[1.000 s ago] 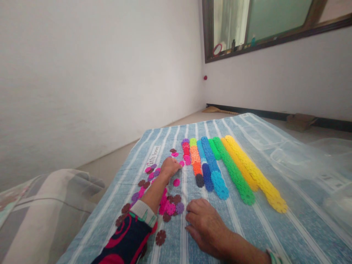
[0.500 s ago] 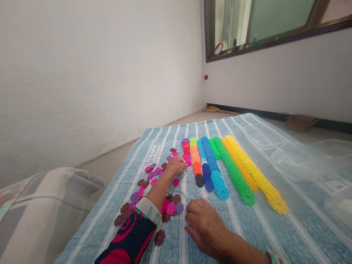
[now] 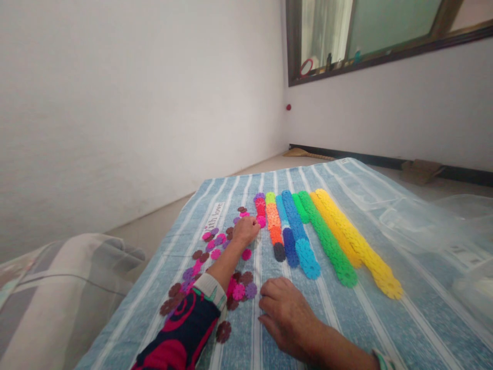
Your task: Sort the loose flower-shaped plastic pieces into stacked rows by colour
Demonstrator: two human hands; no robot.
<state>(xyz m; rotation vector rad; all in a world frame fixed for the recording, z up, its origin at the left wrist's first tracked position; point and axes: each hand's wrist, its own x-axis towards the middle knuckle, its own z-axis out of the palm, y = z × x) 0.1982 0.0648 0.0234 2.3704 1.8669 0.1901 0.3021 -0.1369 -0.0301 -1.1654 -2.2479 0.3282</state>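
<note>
Where a grey-and-white fabric (image 3: pixel 73 293) bunches at far left, a blue striped cloth (image 3: pixel 162 262) begins, strewn with loose flower-shaped discs (image 3: pixel 239 292) in brown, pink and purple. Printed lettering (image 3: pixel 214 218) above them reads "ith love"; its first letter is unclear. The left hand (image 3: pixel 246 231) reaches across these discs, fingertips bunched together just beside the pink lower end of a red-and-pink column (image 3: pixel 261 206) of overlapping discs; whether they pinch one I cannot tell. Next comes an orange column (image 3: pixel 274 223), lime at top and dark at bottom. Nearer, the right hand (image 3: pixel 288 316) rests on the cloth, fingers loosely curled, thumb slightly apart from them. Blue columns (image 3: pixel 295 218), green columns (image 3: pixel 327 246) and yellow columns (image 3: pixel 352 241) follow. At far right stand clear plastic containers (image 3: pixel 408 228), their contents indistinct; marks on a pale patch (image 3: pixel 467 254) there are illegible.
</note>
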